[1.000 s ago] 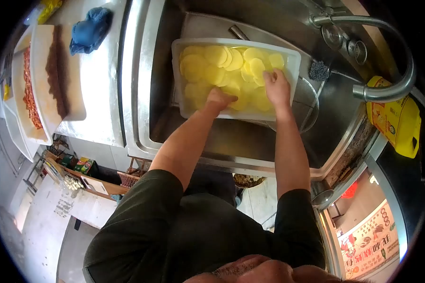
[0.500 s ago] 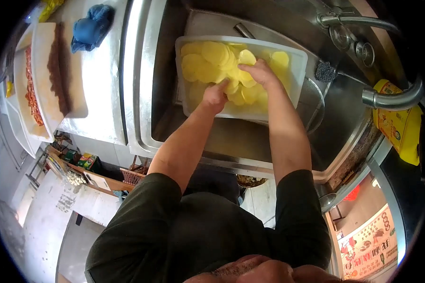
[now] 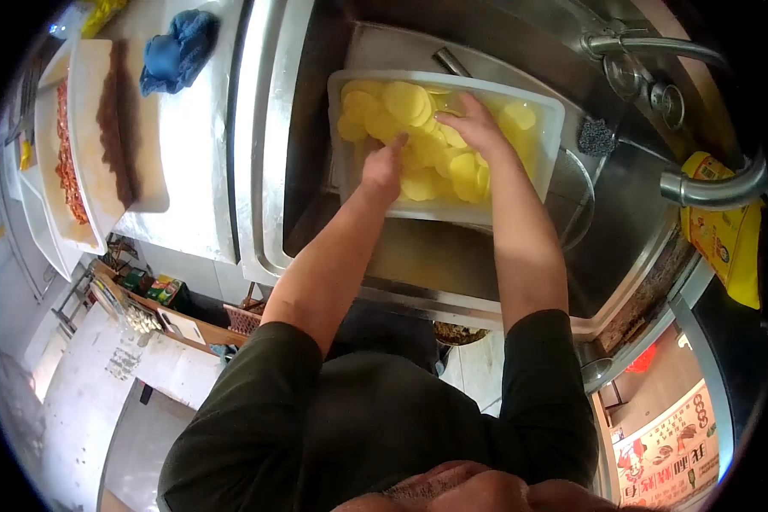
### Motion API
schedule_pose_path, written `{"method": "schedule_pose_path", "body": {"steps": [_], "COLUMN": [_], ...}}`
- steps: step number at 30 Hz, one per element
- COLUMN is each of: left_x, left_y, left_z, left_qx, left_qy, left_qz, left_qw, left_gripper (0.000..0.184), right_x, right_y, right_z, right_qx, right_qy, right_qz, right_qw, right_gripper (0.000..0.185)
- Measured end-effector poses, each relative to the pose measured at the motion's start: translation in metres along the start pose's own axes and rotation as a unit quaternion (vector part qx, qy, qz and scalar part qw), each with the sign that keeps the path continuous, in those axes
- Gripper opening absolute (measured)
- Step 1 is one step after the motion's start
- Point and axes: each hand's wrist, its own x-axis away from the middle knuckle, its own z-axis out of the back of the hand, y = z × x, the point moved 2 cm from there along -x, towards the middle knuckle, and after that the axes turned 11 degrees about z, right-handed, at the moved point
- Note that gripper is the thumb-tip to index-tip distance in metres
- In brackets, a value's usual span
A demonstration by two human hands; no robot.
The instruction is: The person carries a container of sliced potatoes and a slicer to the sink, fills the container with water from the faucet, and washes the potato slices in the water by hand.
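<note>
Many thin, round yellow potato slices (image 3: pixel 405 101) lie in yellowish water inside a white plastic tub (image 3: pixel 557 128), which stands in a steel sink (image 3: pixel 427 269). My left hand (image 3: pixel 382 167) is at the tub's left-middle, thumb and fingers apart, its fingertips among the slices and partly hidden. Farther right, my right hand (image 3: pixel 476 128) reaches over the slices with thumb and fingers spread. Neither hand has a slice visibly gripped. Between and below the hands, slices lie loosely overlapped, some under water.
A curved faucet (image 3: pixel 717 188) and a yellow container (image 3: pixel 721 235) stand at the right. A dark scrubber (image 3: pixel 596 136) lies beside the tub. On the left counter sit a blue cloth (image 3: pixel 177 53) and a white tray (image 3: pixel 90 162) holding reddish chopped food.
My hands have moved apart slightly, the left one leftward. Slices that were bunched between them now lie spread toward the tub's near side. The view has shifted a little.
</note>
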Motion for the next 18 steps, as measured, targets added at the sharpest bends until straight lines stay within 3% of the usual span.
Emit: {"method": "schedule_pose_path", "body": {"steps": [3, 6, 9, 12, 15, 18], "left_x": [-0.024, -0.008, 0.008, 0.024, 0.034, 0.004], "left_y": [-0.008, 0.003, 0.013, 0.021, 0.025, 0.002], "left_z": [-0.013, -0.018, -0.013, -0.017, -0.012, 0.006], "left_qx": [0.091, 0.016, -0.023, -0.098, -0.252, -0.250], "left_qy": [-0.105, -0.154, -0.181, -0.187, -0.159, -0.195], "left_qz": [0.021, 0.017, 0.067, 0.057, 0.047, -0.026], "left_qw": [0.990, 0.988, 0.981, 0.976, 0.954, 0.948], "left_gripper": [0.045, 0.044, 0.042, 0.038, 0.038, 0.038], "right_x": [-0.008, 0.019, 0.016, 0.023, 0.009, 0.002], "right_y": [-0.001, -0.035, 0.007, 0.018, 0.009, -0.025], "right_z": [-0.019, -0.006, -0.006, 0.003, 0.002, -0.006], "right_qx": [0.022, -0.114, -0.115, -0.164, -0.216, -0.084], "right_qy": [-0.047, -0.169, -0.155, -0.122, -0.076, -0.100], "right_qz": [-0.031, -0.050, 0.000, 0.027, -0.015, -0.010], "right_qw": [0.998, 0.978, 0.981, 0.978, 0.973, 0.991], "right_gripper": [0.083, 0.074, 0.064, 0.054, 0.060, 0.066]}}
